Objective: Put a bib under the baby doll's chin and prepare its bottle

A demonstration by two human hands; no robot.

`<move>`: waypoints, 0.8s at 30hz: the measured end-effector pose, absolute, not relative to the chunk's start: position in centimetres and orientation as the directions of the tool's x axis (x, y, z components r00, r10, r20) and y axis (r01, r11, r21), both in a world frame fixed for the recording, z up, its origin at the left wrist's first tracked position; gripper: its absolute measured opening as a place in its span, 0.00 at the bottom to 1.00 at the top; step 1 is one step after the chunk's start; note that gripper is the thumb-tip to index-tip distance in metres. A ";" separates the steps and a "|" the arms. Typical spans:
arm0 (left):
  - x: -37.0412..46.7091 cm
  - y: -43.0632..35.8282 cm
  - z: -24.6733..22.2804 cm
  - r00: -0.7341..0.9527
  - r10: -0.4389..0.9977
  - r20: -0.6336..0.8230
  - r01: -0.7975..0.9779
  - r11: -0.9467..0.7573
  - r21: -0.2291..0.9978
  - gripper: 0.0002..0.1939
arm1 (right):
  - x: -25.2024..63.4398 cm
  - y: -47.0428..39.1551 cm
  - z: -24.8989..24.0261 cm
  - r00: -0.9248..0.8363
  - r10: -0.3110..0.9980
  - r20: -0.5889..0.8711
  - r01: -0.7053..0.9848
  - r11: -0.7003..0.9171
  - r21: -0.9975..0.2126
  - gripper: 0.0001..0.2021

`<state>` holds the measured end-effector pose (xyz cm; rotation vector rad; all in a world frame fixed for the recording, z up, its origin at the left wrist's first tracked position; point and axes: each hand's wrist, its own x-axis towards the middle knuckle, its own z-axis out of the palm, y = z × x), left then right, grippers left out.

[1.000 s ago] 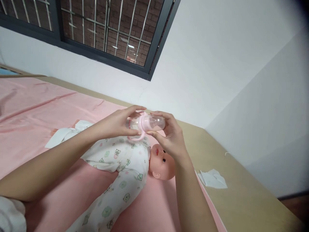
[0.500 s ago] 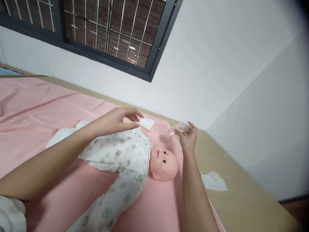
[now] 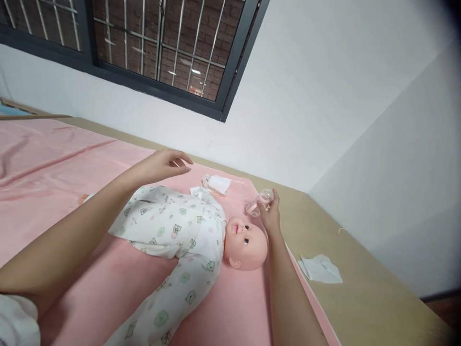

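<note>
A small clear baby bottle [image 3: 253, 207] leans in the fingers of my right hand [image 3: 271, 217], just beyond the head of a baby doll [image 3: 248, 247]. Its lower end is at the pink sheet; whether it rests there I cannot tell. My left hand [image 3: 163, 166] hovers above the doll's body with fingers loosely curved apart, holding nothing. The doll lies on its back in white clothes with green and brown animal prints. Past its far sleeve lies a clear packet with a white label [image 3: 219, 184], apart from both hands.
The pink sheet [image 3: 230, 307] covers much of a wooden surface [image 3: 360, 298]. On the bare wood at right lies a folded white cloth or tissue [image 3: 321, 269]. White walls [image 3: 306, 96] stand behind and right, with a barred, dark-framed window [image 3: 162, 91] above.
My left hand has moved left and up, away from the labelled packet. My right hand has come left and slightly lower with the baby bottle, nearer the sheet.
</note>
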<state>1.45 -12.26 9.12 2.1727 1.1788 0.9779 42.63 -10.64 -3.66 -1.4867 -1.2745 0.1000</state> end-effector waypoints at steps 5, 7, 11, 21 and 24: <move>1.1 -11.1 8.5 0.362 0.861 0.357 0.529 -0.505 0.682 0.20 | 43.1 -10.5 -4.8 0.369 0.756 0.541 0.609 0.243 -0.755 0.43; 1.2 -10.9 8.3 0.368 0.862 0.349 0.539 -0.503 0.676 0.20 | 43.2 -10.4 -5.1 0.357 0.758 0.545 0.603 0.258 -0.754 0.44; 1.5 -10.7 7.9 0.381 0.867 0.320 0.556 -0.492 0.670 0.20 | 43.4 -10.2 -5.8 0.334 0.761 0.555 0.622 0.264 -0.737 0.45; 1.9 -10.6 7.5 0.405 0.869 0.285 0.594 -0.487 0.640 0.16 | 42.3 -11.4 -5.3 0.442 0.546 0.712 0.771 0.174 -0.613 0.34; 2.0 -10.6 7.5 0.417 0.863 0.285 0.604 -0.497 0.623 0.17 | 41.4 -11.9 -4.6 0.409 0.419 0.811 0.839 0.177 -0.515 0.25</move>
